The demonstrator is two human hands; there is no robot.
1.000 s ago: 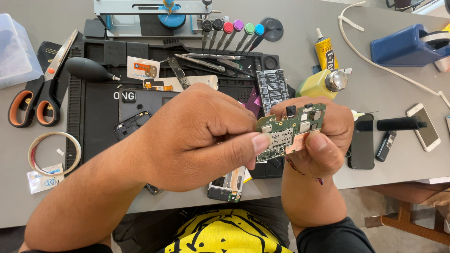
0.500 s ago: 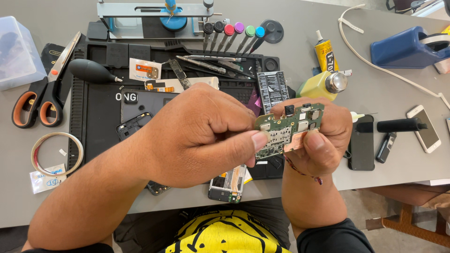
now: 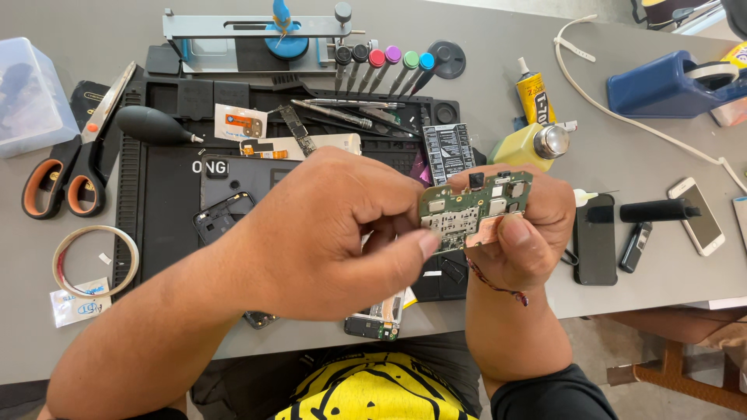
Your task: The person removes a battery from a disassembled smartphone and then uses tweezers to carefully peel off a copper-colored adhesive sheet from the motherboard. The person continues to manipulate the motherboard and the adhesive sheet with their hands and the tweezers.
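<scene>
A small green phone circuit board (image 3: 476,208) is held up above the black work mat (image 3: 167,218). My right hand (image 3: 525,233) grips it from the right, thumb pressed on its lower edge. My left hand (image 3: 334,233) reaches across from the left, with fingertips pinched at the board's left edge. Whether the left fingers hold a small part is hidden. A disassembled phone frame (image 3: 226,214) lies on the mat under my left forearm.
Orange-handled scissors (image 3: 66,167), a tape ring (image 3: 95,260) and a clear box (image 3: 31,97) lie left. Colour-capped screwdrivers (image 3: 381,66), a black air blower (image 3: 152,124), a glue tube (image 3: 533,97), a yellow bottle (image 3: 529,144), a dark phone (image 3: 595,241), a white phone (image 3: 696,225) and a blue tape dispenser (image 3: 669,82) surround the mat.
Both hands with the board have shifted very slightly; the grip looks the same. The rest of the table is unchanged.
</scene>
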